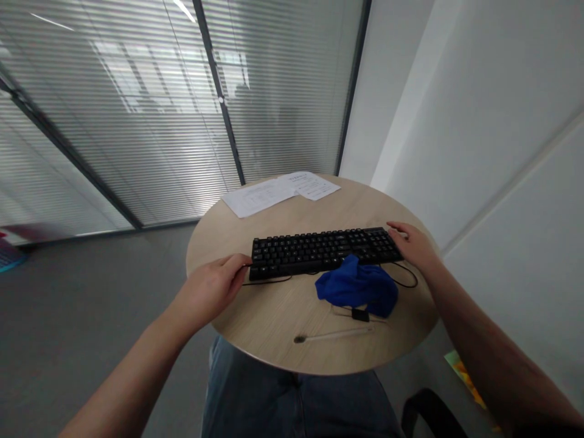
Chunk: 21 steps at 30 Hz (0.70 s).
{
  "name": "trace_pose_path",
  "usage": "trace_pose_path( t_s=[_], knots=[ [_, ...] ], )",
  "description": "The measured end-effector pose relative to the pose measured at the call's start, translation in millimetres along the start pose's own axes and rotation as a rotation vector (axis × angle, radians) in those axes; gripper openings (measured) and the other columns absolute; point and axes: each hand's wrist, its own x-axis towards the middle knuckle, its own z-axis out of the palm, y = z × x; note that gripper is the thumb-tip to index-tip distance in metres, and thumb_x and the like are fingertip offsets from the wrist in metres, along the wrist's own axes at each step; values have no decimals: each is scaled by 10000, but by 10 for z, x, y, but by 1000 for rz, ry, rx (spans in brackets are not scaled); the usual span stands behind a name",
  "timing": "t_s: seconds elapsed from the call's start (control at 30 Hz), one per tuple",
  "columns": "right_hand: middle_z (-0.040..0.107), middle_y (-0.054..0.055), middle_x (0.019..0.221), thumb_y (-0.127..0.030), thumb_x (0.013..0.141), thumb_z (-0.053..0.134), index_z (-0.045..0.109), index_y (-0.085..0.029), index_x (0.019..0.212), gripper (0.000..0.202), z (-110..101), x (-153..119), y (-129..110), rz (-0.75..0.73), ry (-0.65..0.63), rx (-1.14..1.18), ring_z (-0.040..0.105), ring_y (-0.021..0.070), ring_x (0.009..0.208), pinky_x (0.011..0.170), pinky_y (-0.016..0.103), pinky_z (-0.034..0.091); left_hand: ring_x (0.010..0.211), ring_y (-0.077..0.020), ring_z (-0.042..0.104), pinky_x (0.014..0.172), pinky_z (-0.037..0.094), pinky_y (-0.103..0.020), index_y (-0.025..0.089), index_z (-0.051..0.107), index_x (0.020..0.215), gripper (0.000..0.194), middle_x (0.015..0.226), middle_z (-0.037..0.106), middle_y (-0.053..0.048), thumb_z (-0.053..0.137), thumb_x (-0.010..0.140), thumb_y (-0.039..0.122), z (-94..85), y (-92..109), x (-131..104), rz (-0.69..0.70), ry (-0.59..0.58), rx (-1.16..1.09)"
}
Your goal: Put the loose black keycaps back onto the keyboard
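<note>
A black keyboard (319, 250) lies across the round wooden table (292, 322). At its left end my left hand (216, 286) is closed, its thumb and fingers pinching a thin black cable. My right hand (413, 243) rests at the keyboard's right end, thumb and fingers apart around the corner. A crumpled blue cloth (358, 286) touches the keyboard's front edge. Just in front of the cloth is a small black object (360, 314). A thin pale brush (337, 334) with a dark tip lies nearer the front edge.
Printed white papers (278, 191) lie at the table's back edge. Behind the table stands a glass partition with blinds (283, 91); a white wall (493, 140) is on the right. A black curved chair part (431, 410) shows at lower right, near a green and orange item (468, 377).
</note>
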Motion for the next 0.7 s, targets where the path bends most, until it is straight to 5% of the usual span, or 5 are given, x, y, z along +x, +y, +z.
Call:
trace_pose_path(
  t_s=[0.3, 0.5, 0.6, 0.7],
  knots=[
    [681, 112, 1227, -547, 922, 441, 714, -162, 1234, 566, 180, -65, 171, 165, -21, 60, 629, 260, 1124, 1061, 442, 488, 967, -229, 692, 910, 538, -368, 208, 701, 1081, 365, 1052, 751, -68, 427, 980, 426, -103, -219, 675, -14, -8, -320],
    [679, 119, 1224, -506, 908, 446, 719, -164, 1226, 541, 227, -99, 190, 177, -31, 119, 642, 232, 1065, 949, 366, 545, 730, -199, 685, 726, 573, -327, 174, 718, 1121, 394, 822, 737, -42, 418, 912, 320, 420, -261, 1280, -278, -92, -441],
    [667, 127, 1243, -531, 918, 445, 709, -155, 1235, 558, 236, -101, 219, 165, -19, 138, 634, 239, 1101, 983, 383, 541, 933, -243, 709, 904, 571, -387, 163, 744, 1083, 385, 991, 758, -92, 437, 889, 290, 616, -276, 1355, -292, -50, -386],
    [652, 142, 1262, -544, 929, 446, 694, -150, 1256, 569, 228, -107, 232, 158, -20, 171, 626, 241, 1134, 1003, 386, 541, 1221, -287, 618, 1140, 441, -463, 158, 735, 1145, 415, 1256, 697, -129, 434, 920, 334, 627, -261, 1164, -252, 3, -337]
  ],
)
